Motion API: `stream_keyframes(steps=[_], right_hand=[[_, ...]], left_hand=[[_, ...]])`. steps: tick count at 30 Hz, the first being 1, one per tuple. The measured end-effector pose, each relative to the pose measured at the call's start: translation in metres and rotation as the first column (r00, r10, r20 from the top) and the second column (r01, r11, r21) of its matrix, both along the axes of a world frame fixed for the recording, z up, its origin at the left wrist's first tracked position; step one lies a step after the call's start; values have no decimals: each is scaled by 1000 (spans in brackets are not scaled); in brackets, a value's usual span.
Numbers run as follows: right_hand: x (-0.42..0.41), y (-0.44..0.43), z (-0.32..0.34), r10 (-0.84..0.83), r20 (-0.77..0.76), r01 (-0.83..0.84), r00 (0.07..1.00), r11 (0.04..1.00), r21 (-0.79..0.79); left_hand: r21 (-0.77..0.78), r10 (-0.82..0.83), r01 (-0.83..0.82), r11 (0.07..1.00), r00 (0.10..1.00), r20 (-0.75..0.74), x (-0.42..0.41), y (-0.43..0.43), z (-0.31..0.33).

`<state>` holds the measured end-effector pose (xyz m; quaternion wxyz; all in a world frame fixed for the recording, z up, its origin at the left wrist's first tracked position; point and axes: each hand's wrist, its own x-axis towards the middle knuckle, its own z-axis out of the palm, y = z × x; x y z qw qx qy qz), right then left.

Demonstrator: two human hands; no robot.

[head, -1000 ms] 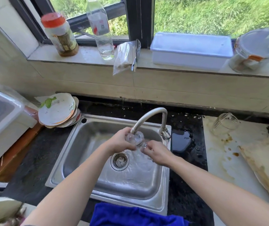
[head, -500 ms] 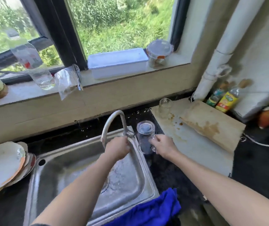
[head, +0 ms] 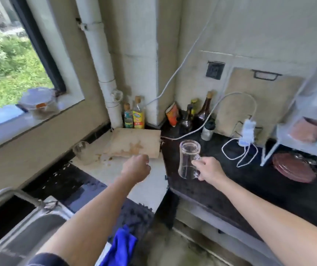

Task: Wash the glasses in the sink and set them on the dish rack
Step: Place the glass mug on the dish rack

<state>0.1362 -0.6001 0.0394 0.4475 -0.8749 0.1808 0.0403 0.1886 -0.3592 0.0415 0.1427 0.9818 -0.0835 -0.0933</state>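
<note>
My right hand (head: 208, 168) grips the handle of a clear glass mug (head: 188, 159), held upside down in the air over the dark counter. My left hand (head: 136, 167) hovers over the white board with its fingers curled and nothing in it. A second glass (head: 81, 152) stands upside down on the white board near the wall. The sink (head: 25, 235) and its curved tap (head: 4, 196) lie at the bottom left. A white wire rack (head: 288, 131) with bowls on its shelf stands at the far right.
A stained cutting board (head: 134, 143) lies behind my left hand. Oil and sauce bottles (head: 134, 116) crowd the corner by the pipe. A white cable and charger (head: 246, 135) trail over the dark counter. A reddish plate (head: 295, 167) lies under the rack. A blue cloth (head: 121, 246) hangs at the front edge.
The view has swung right, away from the sink. My right hand carried the glass mug from beside the tap out over the dark counter. My left hand let go of the tap.
</note>
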Motion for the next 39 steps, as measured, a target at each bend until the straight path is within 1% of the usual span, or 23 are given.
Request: stream_keyframes(steps=[6, 11, 13, 16, 22, 24, 26, 31, 33, 36, 39], right_hand=[[-86, -164, -3, -222, 1, 222, 975, 974, -38], [-159, -284, -15, -399, -4, 398, 917, 917, -28], [-185, -322, -18, -478, -4, 478, 878, 878, -4], [-217, -373, -22, -566, -8, 566, 824, 824, -14], [-261, -462, -36, -717, -42, 718, 696, 696, 16], [-273, -490, -41, -768, -59, 770, 638, 638, 8], [-283, -516, -43, -811, -71, 812, 581, 583, -13], [-307, -581, -49, -881, -87, 883, 465, 468, -23], [-314, -607, -53, -898, -86, 901, 431, 434, -15], [-318, -648, -59, -899, -69, 899, 432, 435, -46], [-317, -695, -69, -882, -70, 881, 466, 470, -53]], left_hand=[[-27, -194, 195, 980, 980, 41, -25, -185, 10], [-74, -378, 380, 922, 925, 43, -66, -333, 7], [-73, -469, 470, 880, 883, 33, -82, -385, 6], [-82, -592, 593, 801, 805, 39, -102, -457, 5], [-112, -756, 757, 643, 651, 60, -124, -583, -2], [-150, -786, 787, 599, 613, 76, -125, -623, -4], [-192, -799, 799, 569, 593, 98, -127, -660, -5], [-311, -786, 806, 504, 577, 221, -138, -743, 3], [-347, -776, 800, 489, 581, 247, -144, -770, 5], [-424, -738, 754, 502, 629, 244, -151, -809, 5], [-471, -700, 707, 527, 676, 230, -159, -841, 2]])
